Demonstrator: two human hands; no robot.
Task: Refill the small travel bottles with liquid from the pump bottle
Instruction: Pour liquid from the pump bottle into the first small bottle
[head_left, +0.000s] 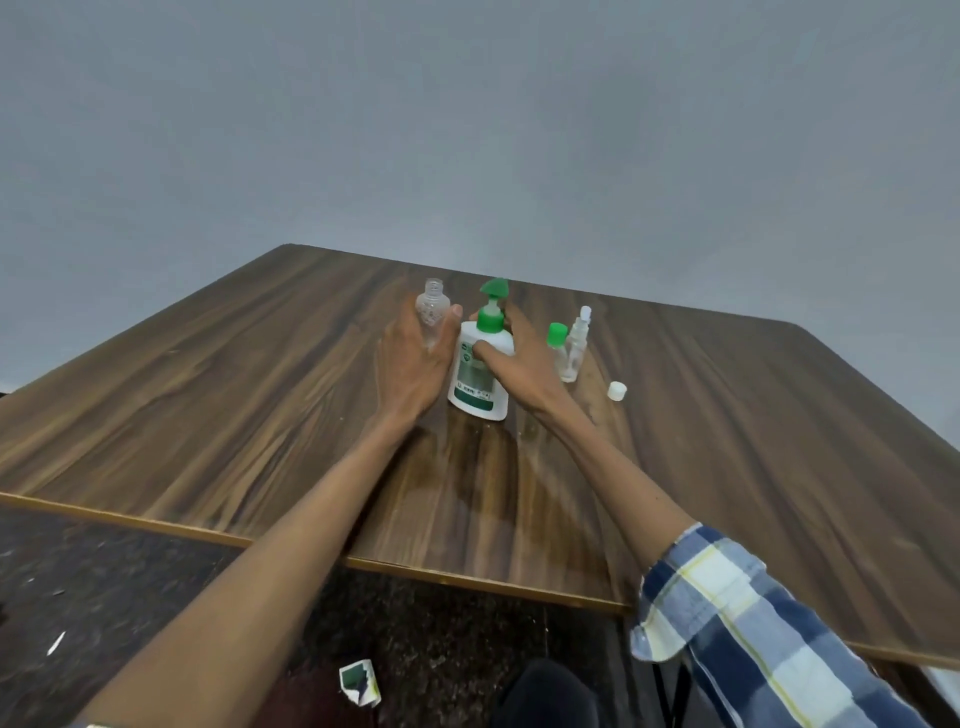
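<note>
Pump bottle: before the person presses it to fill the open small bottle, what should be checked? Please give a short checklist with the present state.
1. Clear bottle has its cap off: ok, the neck is open.
2. Left hand holds the clear bottle: ok, the fingers are curled round it.
3. Right hand steadies the pump bottle: ok, it grips the body below the pump.
4. Pump bottle stands on the table: ok, though tilted.
5. Nozzle is over the open neck: not ok, the neck is to its left.
6. Liquid left in the pump bottle: cannot tell, the body is opaque.
</note>
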